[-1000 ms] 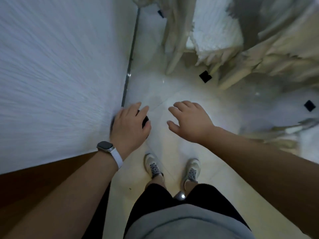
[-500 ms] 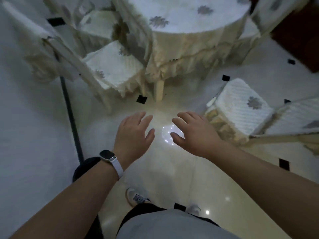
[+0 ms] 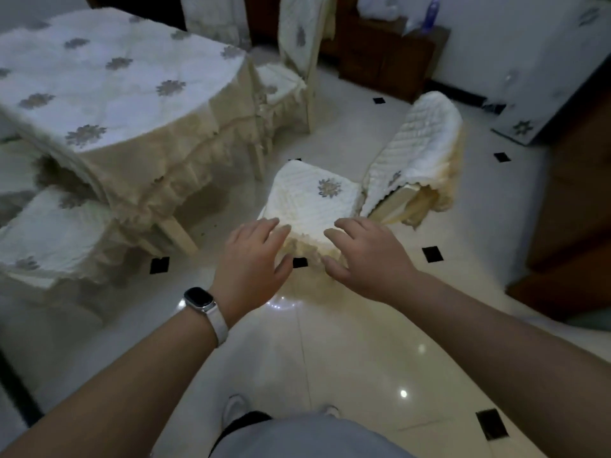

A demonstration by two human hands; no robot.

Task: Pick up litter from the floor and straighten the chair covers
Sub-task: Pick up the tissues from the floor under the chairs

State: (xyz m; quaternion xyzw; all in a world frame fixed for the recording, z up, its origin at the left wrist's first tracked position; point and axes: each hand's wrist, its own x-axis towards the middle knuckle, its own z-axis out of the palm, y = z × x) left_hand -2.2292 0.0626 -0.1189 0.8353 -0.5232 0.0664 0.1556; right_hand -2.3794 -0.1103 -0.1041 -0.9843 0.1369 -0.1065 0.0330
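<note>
Both hands are spread and empty, fingers apart, palms down. The left hand (image 3: 254,256), with a dark-faced watch on a white strap (image 3: 201,300) at its wrist, reaches over the near left corner of the white quilted seat cover with a grey flower motif (image 3: 314,200); its fingertips look to be at the cover's edge, though whether they press on the cloth or hover just above it I cannot tell. The right hand (image 3: 363,252) is at the near right corner, fingers over the seat top and thumb low beside the cream ruffled skirt (image 3: 305,251) that hangs below the seat.

A second ago these hands were held over bare floor beside a wall; half a second ago the chair lay off to the right; now it sits directly ahead with a hand at each front corner. I judge this to mean the litter part is set aside for the moment and straightening this cover is the step in hand, with the grasp not yet made.

Behind the seat, the white quilted back cover (image 3: 420,140) sits askew, its lower edge rucked up so the pale chair frame (image 3: 401,200) shows. To the left stands the table under a white cloth with grey flowers (image 3: 109,81), with other covered chairs around it, on the glossy pale tiled floor with small black inserts (image 3: 347,358)
</note>
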